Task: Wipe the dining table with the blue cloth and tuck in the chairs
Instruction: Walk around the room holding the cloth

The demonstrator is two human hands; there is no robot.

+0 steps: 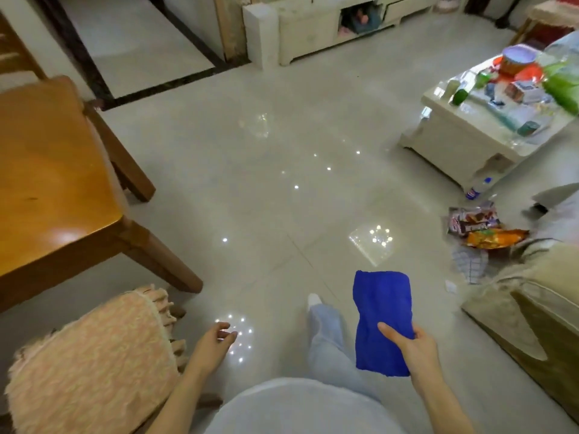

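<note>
My right hand (410, 344) grips a folded blue cloth (382, 311) at lower right, holding it out flat above the floor. My left hand (216, 338) hangs free with loosely curled fingers and holds nothing. The wooden dining table (47, 189) fills the left side, well away from the cloth. A chair with a pink fringed cushion (94, 364) stands at bottom left, just left of my left hand and pulled out from the table. Another wooden chair back (15, 54) shows at the top left edge.
A glossy tiled floor (266, 170) stretches ahead. A cream coffee table (470, 142) crowded with items stands at right, with snack bags (482, 227) and a bottle (476, 189) on the floor near it. A beige sofa (539, 314) is at lower right, a cream cabinet (329, 29) at the back.
</note>
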